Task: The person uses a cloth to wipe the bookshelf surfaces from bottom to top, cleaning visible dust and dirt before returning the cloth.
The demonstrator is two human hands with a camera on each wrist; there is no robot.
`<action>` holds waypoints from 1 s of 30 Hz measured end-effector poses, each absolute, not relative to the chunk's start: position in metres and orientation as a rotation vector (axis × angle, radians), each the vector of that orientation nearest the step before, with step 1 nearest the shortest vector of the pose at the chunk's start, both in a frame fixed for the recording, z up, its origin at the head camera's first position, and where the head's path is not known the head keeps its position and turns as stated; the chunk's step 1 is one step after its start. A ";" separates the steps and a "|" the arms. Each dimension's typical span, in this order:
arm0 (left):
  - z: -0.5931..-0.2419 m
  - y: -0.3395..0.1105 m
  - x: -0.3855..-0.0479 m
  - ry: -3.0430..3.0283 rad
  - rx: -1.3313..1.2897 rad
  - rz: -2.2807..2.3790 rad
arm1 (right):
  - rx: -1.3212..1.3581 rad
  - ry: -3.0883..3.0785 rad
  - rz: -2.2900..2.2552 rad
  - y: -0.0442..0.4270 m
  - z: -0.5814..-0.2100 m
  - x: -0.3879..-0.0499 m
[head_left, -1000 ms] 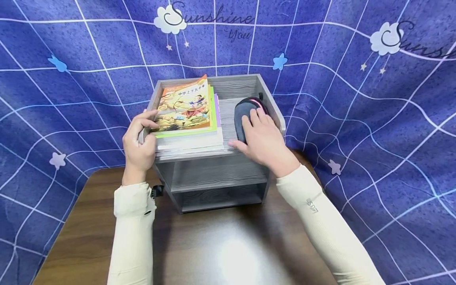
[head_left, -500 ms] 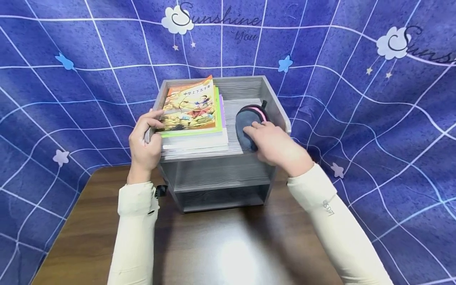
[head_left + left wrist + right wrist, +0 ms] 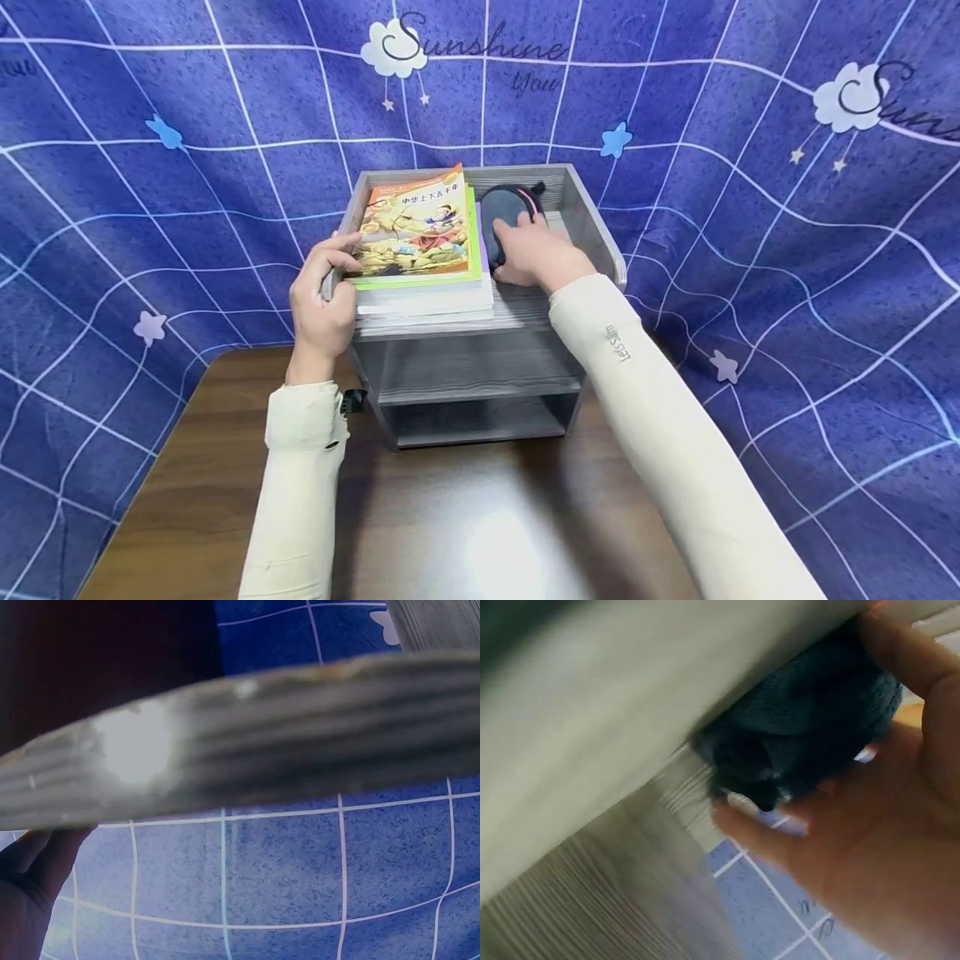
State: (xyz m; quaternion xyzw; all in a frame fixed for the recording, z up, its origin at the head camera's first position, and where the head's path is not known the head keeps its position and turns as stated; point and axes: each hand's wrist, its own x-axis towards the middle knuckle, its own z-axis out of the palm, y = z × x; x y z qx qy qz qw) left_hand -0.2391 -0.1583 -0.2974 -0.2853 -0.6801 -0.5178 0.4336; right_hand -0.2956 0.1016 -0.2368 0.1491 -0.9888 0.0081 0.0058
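Note:
In the head view a grey wooden shelf unit (image 3: 480, 362) has a walled top tray. The left hand (image 3: 324, 296) grips the tray's left wall beside a stack of books (image 3: 420, 242); its fingers reach over the wall's edge. Right of the stack lies a dark blue pouch (image 3: 504, 204) with a pink-edged zip. The right hand (image 3: 542, 254) holds the pouch between thumb and curled fingers, close against the books. In the right wrist view the pouch (image 3: 802, 712) sits within the right hand (image 3: 870, 840). The left wrist view shows the left hand (image 3: 30, 885) under a blurred board edge (image 3: 300, 742).
The shelf unit stands on a brown wooden table (image 3: 420, 517), with lower compartments facing front. A blue curtain (image 3: 247, 192) with white grid lines hangs behind and at both sides. A small black object (image 3: 353, 401) shows by the left sleeve's cuff.
The pouch has moved left and back in the tray, against the stack of books, with the right hand on it. The left hand keeps its grip on the wall. The head view has shifted slightly.

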 end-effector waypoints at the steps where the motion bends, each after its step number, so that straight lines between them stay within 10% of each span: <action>1: -0.297 -0.158 -0.239 -1.696 -0.705 -1.296 | 0.463 -3.165 0.036 0.102 -0.234 -0.296; 10: -0.296 -0.158 -0.239 -1.698 -0.693 -1.307 | 0.392 -3.379 0.034 0.094 -0.185 -0.298; 30: -0.297 -0.154 -0.240 -1.646 -0.719 -1.335 | 0.378 -3.649 0.133 0.096 -0.209 -0.361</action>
